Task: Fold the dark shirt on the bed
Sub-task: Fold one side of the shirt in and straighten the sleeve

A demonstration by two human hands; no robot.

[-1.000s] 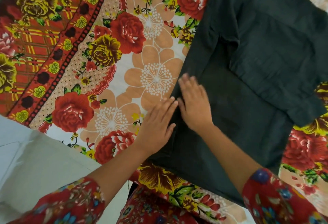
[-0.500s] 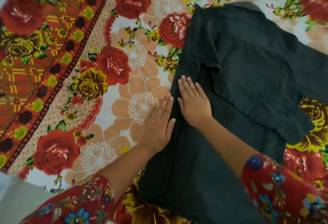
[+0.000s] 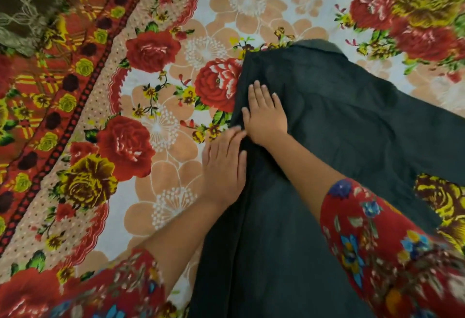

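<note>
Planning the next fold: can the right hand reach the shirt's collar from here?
Probably yes. The right hand lies flat on the dark shirt, holding nothing, and only smooth fabric lies between it and the collar. The left hand rests at the shirt's left edge, clear of that path.

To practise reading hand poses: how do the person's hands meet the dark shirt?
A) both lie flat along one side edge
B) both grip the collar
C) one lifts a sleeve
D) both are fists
A: the left hand and right hand rest palm-down, fingers straight, on the dark shirt at its side edge.
</note>
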